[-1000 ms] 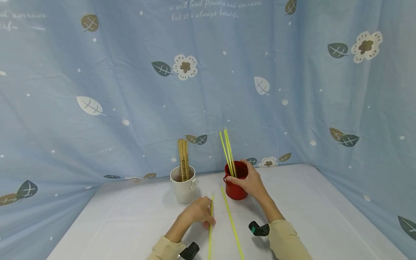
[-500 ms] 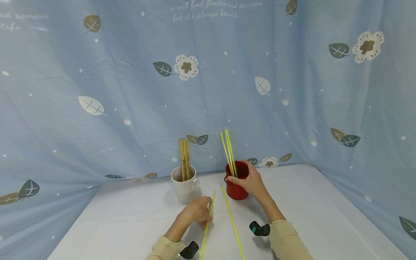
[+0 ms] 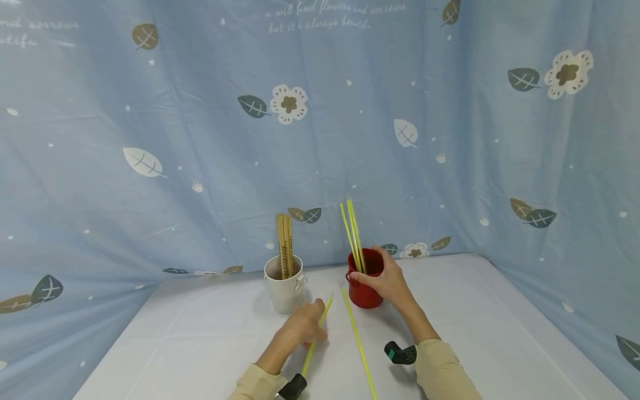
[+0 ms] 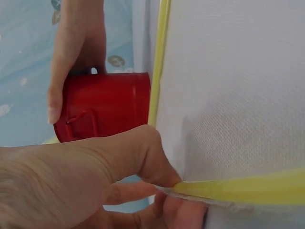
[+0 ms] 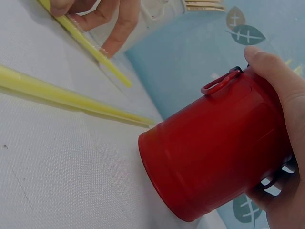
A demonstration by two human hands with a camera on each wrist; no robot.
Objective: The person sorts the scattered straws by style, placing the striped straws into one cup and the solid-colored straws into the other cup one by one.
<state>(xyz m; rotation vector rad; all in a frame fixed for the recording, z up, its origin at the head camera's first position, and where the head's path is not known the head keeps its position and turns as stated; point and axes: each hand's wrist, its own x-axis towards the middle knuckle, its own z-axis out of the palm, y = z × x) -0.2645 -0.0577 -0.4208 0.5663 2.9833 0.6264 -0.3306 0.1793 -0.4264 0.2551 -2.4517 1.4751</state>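
Observation:
My left hand (image 3: pixel 302 325) pinches a yellow straw (image 3: pixel 309 355) between thumb and fingers. Clear film shows along that straw (image 4: pixel 248 187) in the left wrist view. A second yellow straw (image 3: pixel 359 347) lies on the table to its right, one end close to the red bucket (image 3: pixel 364 294). Thumb and fingers of my right hand (image 3: pixel 391 282) grip the bucket at its rim, thumb at the near side. Several yellow straws (image 3: pixel 353 233) stand in the red bucket, leaning left. Its small wire handle (image 5: pixel 221 82) shows in the right wrist view.
A white bucket (image 3: pixel 284 294) stands to the left of the red one, with several printed wooden chopsticks (image 3: pixel 284 244) upright in it. Behind the white-covered table (image 3: pixel 200 344) hangs a blue patterned curtain (image 3: pixel 210 133). Black wrist cameras (image 3: pixel 400 353) sit beside both forearms.
The straw in my left hand has turned: its near end has swung left and its far tip slightly right. The right hand keeps its hold on the red bucket.

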